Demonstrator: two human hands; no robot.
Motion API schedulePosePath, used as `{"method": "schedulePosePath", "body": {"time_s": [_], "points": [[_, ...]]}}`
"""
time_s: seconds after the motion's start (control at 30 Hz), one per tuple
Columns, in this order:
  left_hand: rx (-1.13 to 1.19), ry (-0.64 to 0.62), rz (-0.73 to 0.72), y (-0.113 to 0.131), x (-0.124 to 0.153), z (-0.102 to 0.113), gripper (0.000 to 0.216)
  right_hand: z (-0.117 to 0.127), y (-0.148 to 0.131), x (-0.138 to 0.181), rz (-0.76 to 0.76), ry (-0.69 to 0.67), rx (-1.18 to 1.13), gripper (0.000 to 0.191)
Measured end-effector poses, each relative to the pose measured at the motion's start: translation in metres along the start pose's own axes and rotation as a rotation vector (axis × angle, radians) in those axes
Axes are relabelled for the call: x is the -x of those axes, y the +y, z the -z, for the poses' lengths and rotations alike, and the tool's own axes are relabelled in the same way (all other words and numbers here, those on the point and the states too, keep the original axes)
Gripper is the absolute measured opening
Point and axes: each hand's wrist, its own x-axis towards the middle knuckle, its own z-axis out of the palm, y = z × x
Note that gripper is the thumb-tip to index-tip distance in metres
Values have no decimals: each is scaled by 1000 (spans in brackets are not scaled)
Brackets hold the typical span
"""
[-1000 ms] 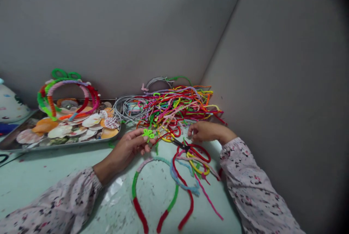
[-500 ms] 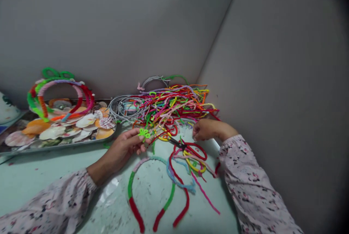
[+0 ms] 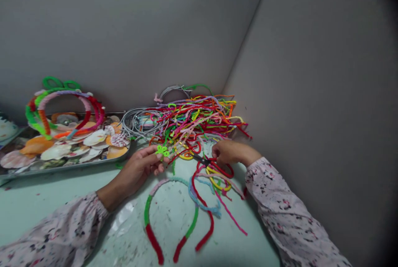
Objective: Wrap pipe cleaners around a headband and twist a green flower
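Note:
Between the thumb and fingers of my left hand is a small bright-green pipe-cleaner flower. My right hand is closed at the right, with its fingertips pointing down beside dark-bladed scissors; whether anything is pinched in it I cannot make out. Red and yellow loops lie just below the right hand. In front of both hands rests a headband wrapped in red, green, pink and blue. A curved red-wrapped piece and a fuzzy light-blue strand lie to its right.
A heap of coloured pipe cleaners lies against the wall, beside coiled grey wire. At the left, a metal tray holds seashells, with finished wrapped headbands standing on them. Walls meet in a corner behind.
My right hand has moved slightly left and down, closer to the scissors. My left hand still holds the green flower. The whole view has shifted a little.

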Motion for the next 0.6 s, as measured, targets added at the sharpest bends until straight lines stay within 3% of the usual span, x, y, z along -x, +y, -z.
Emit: {"method": "schedulePosePath", "body": {"time_s": [0.23,0.6], "points": [[-3,5,-9,0,1,0,14,7,12,1,-62,191,-21,19],[-98,-4,-11,4,0,-5,16,2,16,-3,-37,213,-54,18]]}}
